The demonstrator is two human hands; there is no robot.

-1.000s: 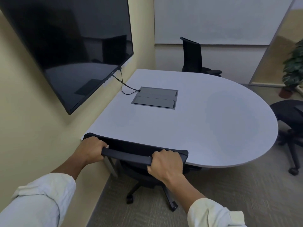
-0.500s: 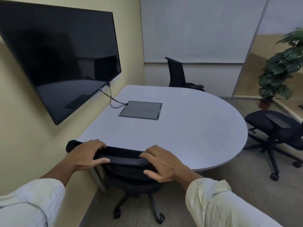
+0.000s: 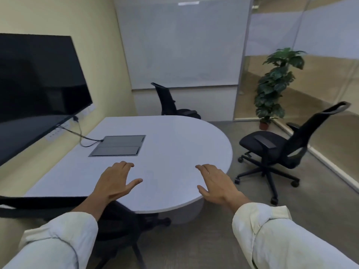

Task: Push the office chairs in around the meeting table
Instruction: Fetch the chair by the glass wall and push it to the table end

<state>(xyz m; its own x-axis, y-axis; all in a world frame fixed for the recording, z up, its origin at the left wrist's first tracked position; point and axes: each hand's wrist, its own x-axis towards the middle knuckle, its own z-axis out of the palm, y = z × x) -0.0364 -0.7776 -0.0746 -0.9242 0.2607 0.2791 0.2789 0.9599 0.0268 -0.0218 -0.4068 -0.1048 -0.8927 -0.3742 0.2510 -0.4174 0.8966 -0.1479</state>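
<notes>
The light grey meeting table with a rounded right end fills the middle. A black office chair stands tucked against its near edge at the lower left, its backrest top under my left forearm. My left hand and my right hand hover open over the table's near edge, fingers spread, holding nothing. A second black chair stands apart from the table on the right, turned side-on. A third black chair is at the table's far side by the wall.
A large black screen hangs on the left wall, with a cable running to a grey hatch in the tabletop. A potted plant stands in the far right corner by a glass partition. A whiteboard covers the far wall.
Both hands have let go of the near chair's backrest and lifted, open, over the table. My view has swung right and up, bringing the right chair and plant fully in.
</notes>
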